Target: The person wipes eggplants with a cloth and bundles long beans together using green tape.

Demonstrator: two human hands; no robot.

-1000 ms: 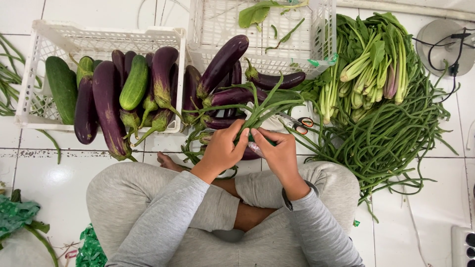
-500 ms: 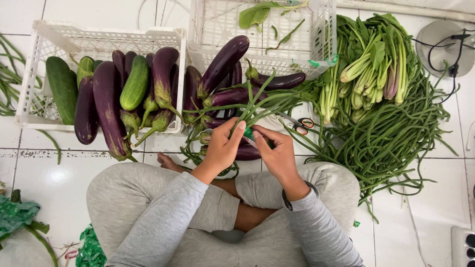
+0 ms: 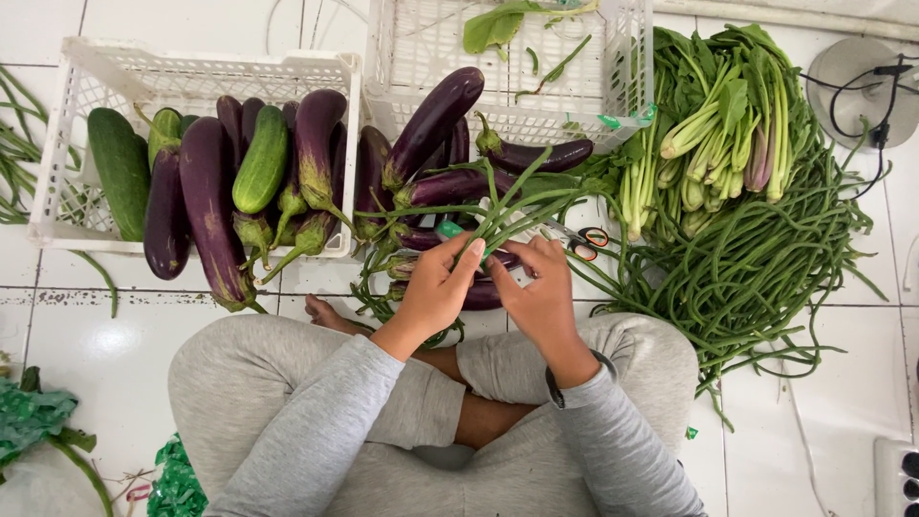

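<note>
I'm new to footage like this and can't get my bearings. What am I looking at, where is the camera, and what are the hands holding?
There is no machine here. One camera sits on a person's head and looks straight down, so you see their own crossed legs in grey and both arms. They sit on a white tiled floor. The left hand and right hand together hold a bunch of long beans. Ahead lie purple eggplants and cucumbers in a white crate, and a second crate that is nearly empty. To the right are leafy greens, a pile of loose beans and scissors.
</note>
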